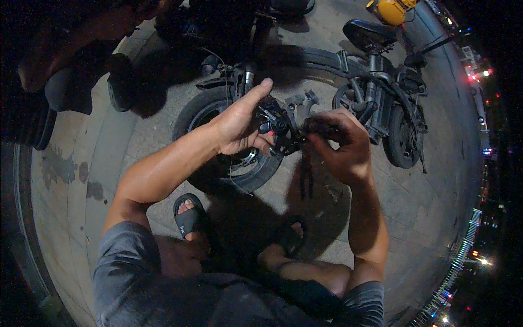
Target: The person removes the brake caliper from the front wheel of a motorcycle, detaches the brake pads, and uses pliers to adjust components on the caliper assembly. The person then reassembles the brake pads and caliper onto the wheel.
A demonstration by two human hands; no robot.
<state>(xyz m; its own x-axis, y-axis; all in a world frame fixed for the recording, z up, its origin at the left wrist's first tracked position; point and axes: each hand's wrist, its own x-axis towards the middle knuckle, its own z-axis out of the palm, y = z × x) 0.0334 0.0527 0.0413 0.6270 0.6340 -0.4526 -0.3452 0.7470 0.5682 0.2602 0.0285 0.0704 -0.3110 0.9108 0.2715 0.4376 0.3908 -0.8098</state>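
A black disc brake caliper [278, 124] is held up in front of me. My left hand [241, 118] has it from the left, with the thumb stretched upward and the fingers curled beneath. At the caliper's right edge, my right hand [347, 139] pinches with thumb and fingers. Shadow hides exactly what lies between those fingertips. Behind and below the caliper is a wheel with a black tyre [265, 178] and a metal brake rotor [248, 155]. A thin cable [225, 69] runs down by the silver-and-black fork [248, 77].
An electric bike [374, 90] with a black saddle [367, 30] stands at right. Something yellow and rounded [391, 11] is beyond it. A person's shoe [118, 83] is at upper left. My sandalled foot [188, 214] rests on the paved ground [130, 163]. A dark two-pronged shape [306, 180] lies below my hands.
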